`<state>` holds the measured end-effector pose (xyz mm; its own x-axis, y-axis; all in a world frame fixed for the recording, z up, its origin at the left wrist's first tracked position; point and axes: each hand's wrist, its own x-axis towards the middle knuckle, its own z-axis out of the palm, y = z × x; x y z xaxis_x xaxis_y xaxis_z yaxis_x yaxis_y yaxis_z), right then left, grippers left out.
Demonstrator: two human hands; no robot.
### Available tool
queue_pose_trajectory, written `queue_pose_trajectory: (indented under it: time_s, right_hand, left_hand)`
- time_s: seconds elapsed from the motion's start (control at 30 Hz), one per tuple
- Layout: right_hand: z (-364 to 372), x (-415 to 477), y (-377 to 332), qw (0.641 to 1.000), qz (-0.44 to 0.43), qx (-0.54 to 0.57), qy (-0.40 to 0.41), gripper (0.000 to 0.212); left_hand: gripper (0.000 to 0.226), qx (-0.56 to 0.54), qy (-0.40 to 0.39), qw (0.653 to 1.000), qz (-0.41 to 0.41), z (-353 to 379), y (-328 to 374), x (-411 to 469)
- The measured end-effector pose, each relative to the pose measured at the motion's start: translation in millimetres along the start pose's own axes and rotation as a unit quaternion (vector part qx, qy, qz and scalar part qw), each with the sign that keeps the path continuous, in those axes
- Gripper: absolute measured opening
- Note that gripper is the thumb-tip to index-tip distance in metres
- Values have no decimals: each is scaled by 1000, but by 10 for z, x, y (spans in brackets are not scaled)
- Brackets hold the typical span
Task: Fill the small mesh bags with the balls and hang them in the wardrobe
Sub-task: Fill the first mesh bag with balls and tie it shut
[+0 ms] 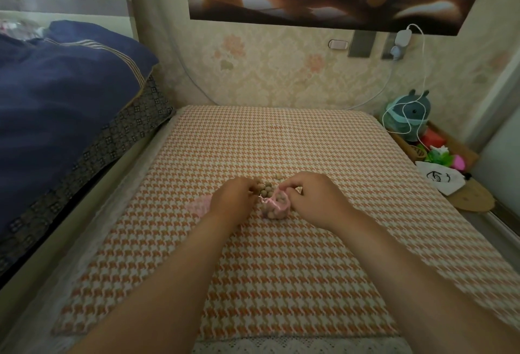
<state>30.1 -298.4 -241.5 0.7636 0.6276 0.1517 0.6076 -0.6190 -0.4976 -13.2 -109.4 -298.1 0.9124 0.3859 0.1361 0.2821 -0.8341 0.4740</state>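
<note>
We're over a table draped in an orange-and-white houndstooth cloth (281, 255), pushed up against a floral-papered wall. Dead centre of the frame sits the pink mesh bag (274, 206), mouth gaping upward and already carrying a load of tan balls. The right hand (315, 197) has the bag's rim pinched between thumb and fingertips, holding that mouth wide. Just above and left of the bag, a small pile of loose balls (266, 188) lies on the cloth. The left hand (235, 197) is right there, fingers curled down onto the pile's edge; whether a ball is actually caught in them, I can't tell. Peeking out from beneath that left wrist is a second pink bag (198, 204), flat on the cloth. Out wide: navy bedding (70, 100) at upper left, a teal plush toy (408, 114) wrapped in a white cable (423, 72) at the right edge.
</note>
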Motion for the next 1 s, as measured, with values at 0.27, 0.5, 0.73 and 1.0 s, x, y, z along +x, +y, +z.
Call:
queue_pose_trajectory:
  time_s: [0.27, 0.5, 0.73, 1.0]
  right_hand:
    - [7, -38, -19, 1000, -2, 3, -1, 25]
    - [14, -21, -37, 1000, -10, -3, 1, 26]
    - [0, -2, -11, 1000, 9, 5, -5, 29]
    - [-85, -94, -57, 999, 14, 30, -22, 30]
  left_hand:
    - [19, 1, 12, 1000, 4, 40, 49, 55]
    - [8, -52, 16, 998, -25, -16, 52, 68]
    - [12, -273, 35, 959, 61, -428, 407, -111]
    - [19, -51, -7, 997, 50, -382, 514, -327]
